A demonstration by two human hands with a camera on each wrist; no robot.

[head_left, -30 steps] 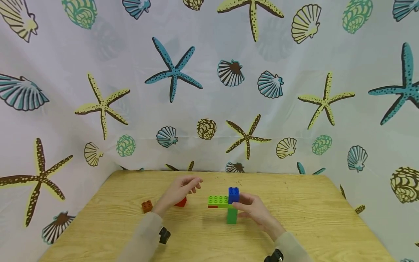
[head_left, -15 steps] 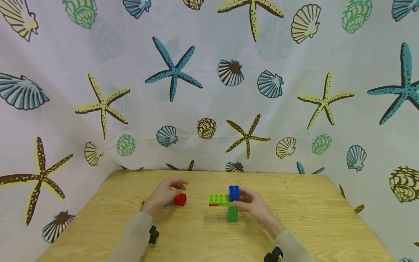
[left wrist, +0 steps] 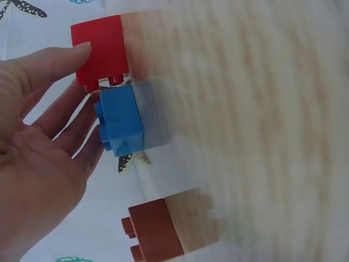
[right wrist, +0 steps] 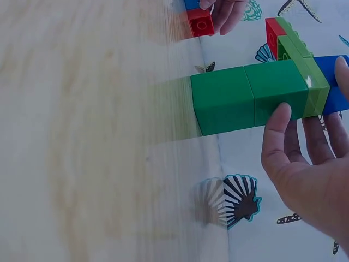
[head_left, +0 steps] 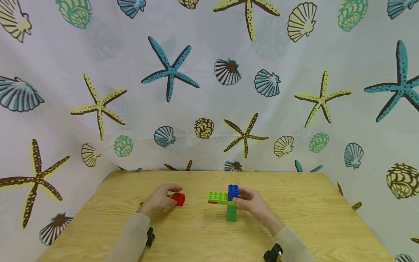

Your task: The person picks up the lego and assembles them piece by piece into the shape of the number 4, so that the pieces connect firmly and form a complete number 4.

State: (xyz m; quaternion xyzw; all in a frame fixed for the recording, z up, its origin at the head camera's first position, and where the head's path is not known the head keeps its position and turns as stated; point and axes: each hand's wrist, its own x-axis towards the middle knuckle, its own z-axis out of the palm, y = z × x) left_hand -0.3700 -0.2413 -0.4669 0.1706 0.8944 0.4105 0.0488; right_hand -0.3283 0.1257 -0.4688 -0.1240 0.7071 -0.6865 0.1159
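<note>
My left hand [head_left: 160, 197] is at a red toy brick [head_left: 178, 199], its thumb on one face and the other fingers around the far side. In the left wrist view the red brick lies on its side, studs toward a blue brick [left wrist: 121, 120] standing beside it. My right hand [head_left: 255, 206] grips a brick build upright on the table, thumb at its dark blue top brick [head_left: 233, 193] and a fingertip on the green bricks [right wrist: 248, 98] below. A long lime brick [head_left: 217, 197] sticks out to the left, with a red brick [right wrist: 272, 35] under its free end.
A brown-orange brick [left wrist: 156, 232] stands on the wooden table [head_left: 294, 211], mostly hidden by my left hand in the head view. Behind the table's far edge hangs a white curtain [head_left: 196, 153] printed with starfish and shells.
My left hand has moved left and down from above the table to the red brick, its fingers coming around it. The right hand keeps its grip on the build.
</note>
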